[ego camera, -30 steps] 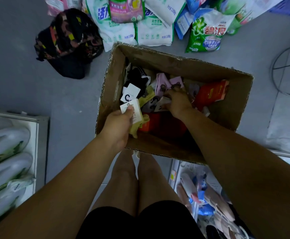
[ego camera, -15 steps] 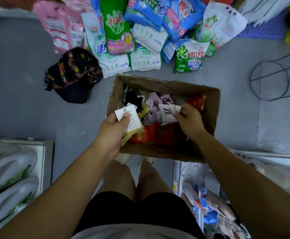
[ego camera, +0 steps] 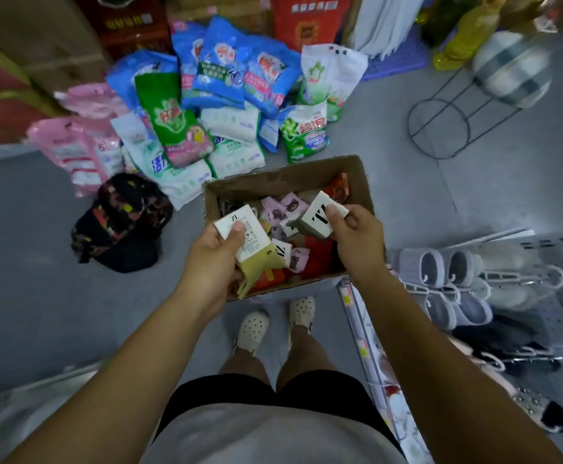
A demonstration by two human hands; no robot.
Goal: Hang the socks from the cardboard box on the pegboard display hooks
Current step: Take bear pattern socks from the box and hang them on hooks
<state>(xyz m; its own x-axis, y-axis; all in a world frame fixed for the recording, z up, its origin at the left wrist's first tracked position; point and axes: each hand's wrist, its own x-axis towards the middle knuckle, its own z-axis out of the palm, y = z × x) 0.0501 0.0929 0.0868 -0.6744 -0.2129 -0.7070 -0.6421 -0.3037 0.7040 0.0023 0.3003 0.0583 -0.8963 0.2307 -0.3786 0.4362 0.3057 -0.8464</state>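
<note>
Over the box (ego camera: 283, 177), both hands now hold socks: left hand (ego camera: 214, 262) grips the yellow pair (ego camera: 250, 242) by its card, right hand (ego camera: 357, 239) pinches a grey pair (ego camera: 317, 217), lifted clear of the pile it was digging in 1 s ago. More pairs remain inside. Pickup looks done; the pegboard (ego camera: 561, 313) on the right is likely next.

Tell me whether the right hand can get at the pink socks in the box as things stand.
Probably yes for reach: the pink socks lie uncovered in the open cardboard box, just beside the right hand. But that hand grips a white-carded sock pack, so taking one looks awkward.
</note>
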